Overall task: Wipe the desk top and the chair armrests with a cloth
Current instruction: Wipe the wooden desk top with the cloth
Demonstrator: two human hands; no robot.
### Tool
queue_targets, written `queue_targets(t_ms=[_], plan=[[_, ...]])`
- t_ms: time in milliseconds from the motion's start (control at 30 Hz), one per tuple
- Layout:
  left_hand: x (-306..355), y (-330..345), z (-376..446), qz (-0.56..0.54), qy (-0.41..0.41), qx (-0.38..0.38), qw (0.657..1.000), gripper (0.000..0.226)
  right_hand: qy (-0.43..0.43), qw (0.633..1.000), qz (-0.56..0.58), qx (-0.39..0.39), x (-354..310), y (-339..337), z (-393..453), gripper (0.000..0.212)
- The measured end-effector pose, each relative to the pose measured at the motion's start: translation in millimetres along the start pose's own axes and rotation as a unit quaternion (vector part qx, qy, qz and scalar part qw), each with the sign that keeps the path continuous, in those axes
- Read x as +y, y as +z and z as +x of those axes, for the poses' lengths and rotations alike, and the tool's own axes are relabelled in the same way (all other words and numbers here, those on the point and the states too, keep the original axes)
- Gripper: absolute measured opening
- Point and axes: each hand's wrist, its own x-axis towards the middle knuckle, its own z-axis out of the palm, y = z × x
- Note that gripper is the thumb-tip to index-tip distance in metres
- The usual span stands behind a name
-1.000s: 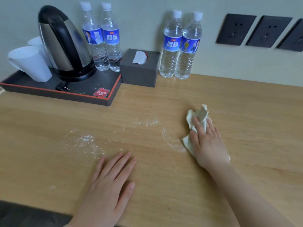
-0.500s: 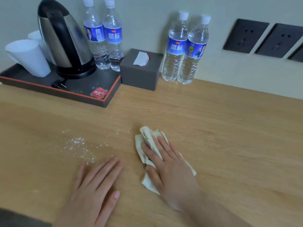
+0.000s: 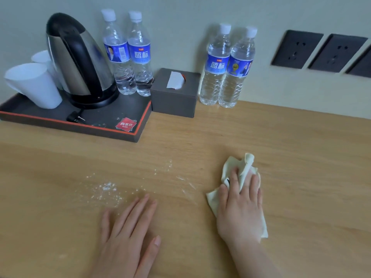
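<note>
The right hand (image 3: 240, 207) presses the crumpled cloth (image 3: 244, 169) flat on the desk top (image 3: 301, 157), fingers spread over it and not closed around it. White powder (image 3: 106, 187) lies toward nine o'clock from the cloth, a loose band running roughly nine-to-three. The left hand (image 3: 128, 235) rests open just below it, though perhaps not touching it.
</note>
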Motion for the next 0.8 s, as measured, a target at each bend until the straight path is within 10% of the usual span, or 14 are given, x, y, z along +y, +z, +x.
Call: queue_targets(t_ms=[533,800], plan=[[-135.0,-42.1,8.1,0.041,-0.029,-0.015,0.999,0.068,-0.33,0.937,-0.013,-0.112,-98.2,25.3,-19.7,0.048],[-161.5,-46.5,0.2,0.034,-0.04,-0.001,0.999,0.072,-0.066,0.996,-0.037,-0.039,-49.3,9.5,-31.8,0.054]])
